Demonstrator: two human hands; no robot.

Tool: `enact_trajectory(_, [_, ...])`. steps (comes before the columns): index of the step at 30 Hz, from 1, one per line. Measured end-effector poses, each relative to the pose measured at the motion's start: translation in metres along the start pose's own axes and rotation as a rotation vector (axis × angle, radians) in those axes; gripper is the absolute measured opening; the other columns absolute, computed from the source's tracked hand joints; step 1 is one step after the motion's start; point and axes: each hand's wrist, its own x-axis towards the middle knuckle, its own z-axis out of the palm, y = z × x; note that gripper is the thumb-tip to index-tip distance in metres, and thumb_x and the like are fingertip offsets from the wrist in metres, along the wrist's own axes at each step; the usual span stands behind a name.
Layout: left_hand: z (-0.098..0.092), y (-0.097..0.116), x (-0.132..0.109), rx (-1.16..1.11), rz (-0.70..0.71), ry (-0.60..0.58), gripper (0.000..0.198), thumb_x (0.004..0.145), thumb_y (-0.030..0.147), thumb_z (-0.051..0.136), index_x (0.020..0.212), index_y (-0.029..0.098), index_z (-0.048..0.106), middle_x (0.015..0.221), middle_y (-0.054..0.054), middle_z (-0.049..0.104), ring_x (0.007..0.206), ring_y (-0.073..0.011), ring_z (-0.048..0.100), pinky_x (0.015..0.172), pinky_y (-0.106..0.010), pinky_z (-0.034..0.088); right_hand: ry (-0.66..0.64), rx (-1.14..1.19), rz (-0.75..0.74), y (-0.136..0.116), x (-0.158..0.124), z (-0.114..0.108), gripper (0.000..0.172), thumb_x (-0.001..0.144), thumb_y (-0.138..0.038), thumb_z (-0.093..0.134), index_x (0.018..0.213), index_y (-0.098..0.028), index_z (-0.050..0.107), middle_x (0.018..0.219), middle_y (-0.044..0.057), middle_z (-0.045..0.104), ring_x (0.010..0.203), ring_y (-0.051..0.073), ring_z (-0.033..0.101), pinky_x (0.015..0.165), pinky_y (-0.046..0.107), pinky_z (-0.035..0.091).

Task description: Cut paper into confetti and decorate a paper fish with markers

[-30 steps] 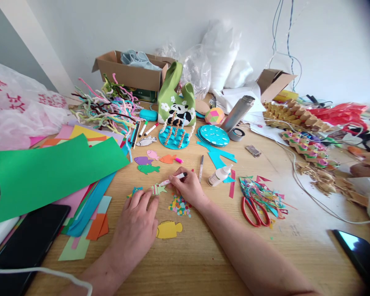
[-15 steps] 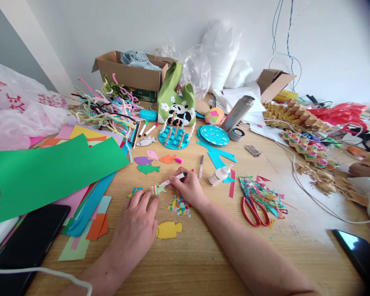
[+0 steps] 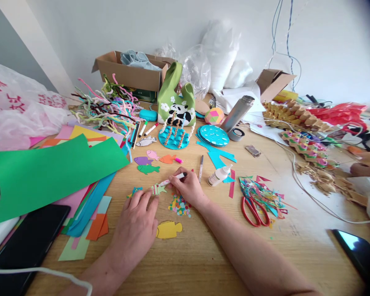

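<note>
My right hand [image 3: 188, 187] is closed around a white marker [image 3: 174, 178], its tip resting on a small light-green paper fish [image 3: 158, 189] with red stripes. My left hand [image 3: 138, 218] lies flat on the table, fingertips on the fish's left part and hiding some of it. Colourful paper dots [image 3: 179, 205] are heaped between the hands, and a yellow paper fish [image 3: 169, 230] lies just right of the left hand. Beyond them are purple [image 3: 143, 160], green [image 3: 148, 169], pink [image 3: 153, 155] and orange paper fish [image 3: 167, 159]. A pink marker cap [image 3: 179, 160] lies beside the orange one.
A glue bottle [image 3: 218, 176], a pen [image 3: 201, 168] and red-handled scissors [image 3: 255, 211] with paper scraps lie to the right. Coloured paper sheets [image 3: 55, 172] cover the left. A steel flask [image 3: 239, 113] leans behind. Another person's hand [image 3: 368, 164] is at the right edge.
My hands, the marker and the fish look almost unmoved. At the right edge, the other person's hand has shifted slightly.
</note>
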Motion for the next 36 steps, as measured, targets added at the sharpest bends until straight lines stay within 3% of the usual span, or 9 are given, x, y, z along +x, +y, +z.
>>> enact_trajectory(18, [-0.0012,0.0005,-0.0003,-0.013,0.000,-0.007,0.045,0.078,0.006,0.046,0.119,0.013,0.065,0.126,-0.012,0.063,0.116,-0.0297,0.050,0.099,-0.048,0.044,-0.028,-0.012,0.017,0.0002,-0.0007,-0.0008,0.022,0.076,-0.034,0.065,0.070,-0.022,0.048,0.054,-0.001,0.066,0.037,0.011,0.052,0.037,0.021,0.038])
enact_trajectory(36, [-0.0019,0.0002,0.0005,-0.003,0.008,-0.002,0.045,0.078,0.005,0.047,0.119,0.013,0.065,0.125,-0.012,0.063,0.116,-0.0295,0.050,0.099,-0.047,0.044,-0.006,0.014,0.018,0.0008,-0.0006,-0.0005,0.020,0.075,-0.034,0.064,0.070,-0.022,0.048,0.053,-0.003,0.065,0.035,0.010,0.049,0.035,0.020,0.037])
